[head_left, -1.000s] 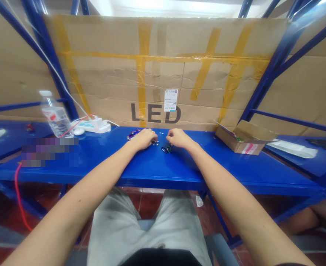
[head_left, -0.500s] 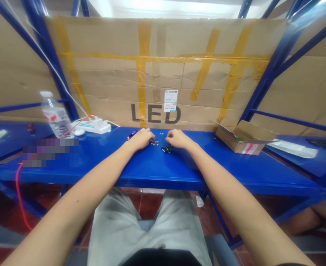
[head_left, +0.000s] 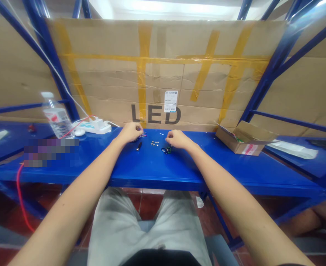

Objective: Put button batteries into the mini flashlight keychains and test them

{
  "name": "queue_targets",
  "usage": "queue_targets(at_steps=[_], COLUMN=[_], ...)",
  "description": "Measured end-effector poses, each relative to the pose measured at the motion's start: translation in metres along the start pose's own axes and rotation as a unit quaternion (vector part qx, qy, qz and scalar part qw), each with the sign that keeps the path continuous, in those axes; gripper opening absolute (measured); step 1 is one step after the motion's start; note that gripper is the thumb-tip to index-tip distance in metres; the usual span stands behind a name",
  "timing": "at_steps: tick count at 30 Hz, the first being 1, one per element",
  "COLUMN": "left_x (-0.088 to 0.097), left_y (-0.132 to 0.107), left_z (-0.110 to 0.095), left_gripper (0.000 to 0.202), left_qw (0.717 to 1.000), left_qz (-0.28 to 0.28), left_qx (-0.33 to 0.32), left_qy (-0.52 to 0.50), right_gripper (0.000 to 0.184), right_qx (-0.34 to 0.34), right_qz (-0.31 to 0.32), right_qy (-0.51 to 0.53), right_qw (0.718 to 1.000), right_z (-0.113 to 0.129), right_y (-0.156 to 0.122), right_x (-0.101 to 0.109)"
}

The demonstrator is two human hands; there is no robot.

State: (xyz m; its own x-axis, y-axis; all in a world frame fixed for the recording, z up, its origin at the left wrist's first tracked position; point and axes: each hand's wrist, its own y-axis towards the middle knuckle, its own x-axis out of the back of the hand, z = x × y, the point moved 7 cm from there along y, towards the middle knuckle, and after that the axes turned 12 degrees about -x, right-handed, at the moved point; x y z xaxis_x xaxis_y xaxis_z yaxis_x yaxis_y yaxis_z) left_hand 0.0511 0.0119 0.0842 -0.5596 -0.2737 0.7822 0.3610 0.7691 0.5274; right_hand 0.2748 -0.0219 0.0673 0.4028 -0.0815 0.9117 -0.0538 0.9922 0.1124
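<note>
My left hand (head_left: 131,132) is at the back of the blue table with its fingers curled down over slim purple, metallic-looking pieces (head_left: 143,135). Whether the fingertips grip one cannot be made out. A short black cylinder with a shiny end (head_left: 139,146) lies just in front of that hand. Between my hands sits a small group of silvery discs (head_left: 154,143). My right hand (head_left: 176,139) rests on the table, thumb and fingertips pinched together; anything in them is too small to name. Close below it are dark blue and green carabiner-like clips (head_left: 166,150).
An open cardboard box (head_left: 247,138) stands at the right. On the left are a water bottle (head_left: 58,120), a white power strip (head_left: 95,126) with cables, and a blurred-out item (head_left: 50,152). A large cardboard sheet (head_left: 110,81) closes off the back, between blue metal posts.
My left hand has moved left and back, away from the silvery discs, to the purple pieces. The black cylinder and more discs now show. My right hand has stayed in place.
</note>
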Motion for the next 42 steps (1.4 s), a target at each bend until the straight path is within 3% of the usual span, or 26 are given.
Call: queue_targets(at_steps=[8, 15, 27, 37, 39, 42], left_x=[-0.015, -0.027, -0.026, -0.026, -0.019, 0.000], left_y=[-0.009, -0.012, -0.014, -0.017, -0.013, -0.005], left_z=[0.014, 0.013, -0.002, 0.007, 0.010, 0.016], left_gripper=[0.009, 0.012, 0.014, 0.013, 0.015, 0.013], left_qw=[0.978, 0.967, 0.976, 0.968, 0.977, 0.992], left_qz=[0.155, 0.209, 0.199, 0.230, 0.195, 0.077], left_qx=[0.099, 0.130, 0.076, 0.097, 0.087, 0.065], left_qy=[0.095, 0.066, 0.039, 0.019, 0.021, 0.079], right_gripper=[0.018, 0.017, 0.016, 0.016, 0.016, 0.016], right_qx=[-0.003, -0.002, -0.003, 0.000, 0.002, 0.004], right_qz=[0.003, 0.007, 0.010, 0.018, 0.016, 0.013], right_qy=[-0.005, -0.006, 0.001, 0.007, 0.002, -0.002], right_qw=[1.000, 1.000, 1.000, 1.000, 1.000, 1.000], right_z=[0.000, 0.000, 0.001, -0.001, -0.001, -0.001], right_y=[0.000, 0.000, -0.003, -0.002, -0.001, 0.001], right_x=[-0.002, -0.002, -0.001, -0.004, -0.005, -0.005])
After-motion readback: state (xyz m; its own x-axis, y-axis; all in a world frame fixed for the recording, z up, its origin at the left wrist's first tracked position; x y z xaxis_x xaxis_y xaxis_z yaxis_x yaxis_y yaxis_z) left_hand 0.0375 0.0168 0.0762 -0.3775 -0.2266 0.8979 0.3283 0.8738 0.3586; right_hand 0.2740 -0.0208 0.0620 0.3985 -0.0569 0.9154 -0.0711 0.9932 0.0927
